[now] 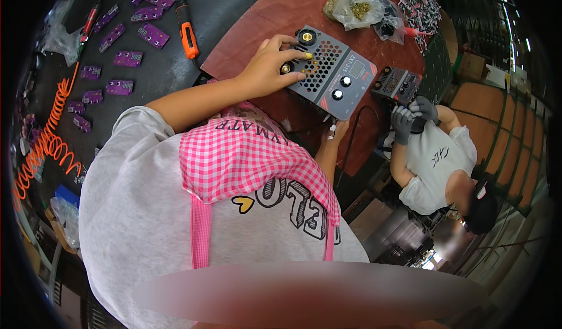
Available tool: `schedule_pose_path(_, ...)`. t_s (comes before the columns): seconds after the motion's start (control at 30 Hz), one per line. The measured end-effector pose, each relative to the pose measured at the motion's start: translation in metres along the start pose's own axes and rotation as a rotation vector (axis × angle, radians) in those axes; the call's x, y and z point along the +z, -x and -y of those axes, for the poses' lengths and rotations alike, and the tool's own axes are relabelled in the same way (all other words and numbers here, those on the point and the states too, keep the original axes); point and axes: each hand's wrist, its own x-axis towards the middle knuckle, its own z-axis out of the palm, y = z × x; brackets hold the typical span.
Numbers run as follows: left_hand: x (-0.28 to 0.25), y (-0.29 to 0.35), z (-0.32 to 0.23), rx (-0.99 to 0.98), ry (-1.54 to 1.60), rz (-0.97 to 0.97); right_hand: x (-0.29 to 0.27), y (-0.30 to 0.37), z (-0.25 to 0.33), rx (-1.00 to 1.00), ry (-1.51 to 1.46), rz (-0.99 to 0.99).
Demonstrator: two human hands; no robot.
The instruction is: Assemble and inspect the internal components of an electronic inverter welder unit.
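Observation:
A grey box-shaped device [336,74] lies on a reddish-brown table [263,18]. Its panel has a perforated grille, two white knobs, a small display and brass terminals. My left hand [270,66] rests on the panel's left end, with its fingertips pinched around one brass terminal [286,68]. A second brass terminal [305,36] sits just above the fingers. My right hand [338,131] is at the device's lower edge, mostly hidden behind my pink checked apron. A small white piece shows by its fingers; its grip is unclear.
A co-worker in grey gloves [404,121] holds a similar device [398,84] at the right. Purple circuit boards [120,56], an orange-handled driver [188,35] and an orange coiled hose [47,141] lie on the dark bench at left. A plastic bag of brass parts [356,5] sits at the top.

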Motion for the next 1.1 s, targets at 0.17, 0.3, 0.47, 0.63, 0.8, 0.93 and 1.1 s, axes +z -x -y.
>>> schedule_pose_path(0.17, 0.004, -0.001, -0.008, -0.045, -0.026, 0.091, -0.009, -0.013, -0.014, -0.041, -0.023, -0.005)
schedule_pose_path(0.3, 0.004, -0.003, -0.014, 0.011, 0.009, 0.058, -0.012, -0.019, -0.019, -0.021, -0.027, 0.001)
schedule_pose_path(0.47, -0.003, -0.010, -0.029, 0.084, -0.236, 0.070, -0.014, -0.018, -0.024, -0.001, -0.110, 0.007)
schedule_pose_path(0.63, 0.011, -0.042, -0.050, 0.320, -0.184, 0.049, -0.013, -0.012, -0.013, -0.043, 0.095, 0.009)
schedule_pose_path(0.8, 0.030, -0.068, -0.056, 0.443, -0.210, 0.210, -0.003, -0.005, 0.001, -0.031, 0.010, -0.001)
schedule_pose_path(0.93, 0.036, -0.075, -0.050, 0.521, -0.202, 0.232, 0.001, -0.001, 0.006, -0.053, 0.066, -0.018)
schedule_pose_path(1.1, 0.026, -0.091, -0.030, 0.655, -0.292, 0.167, -0.008, -0.008, -0.006, 0.008, 0.020, -0.025)
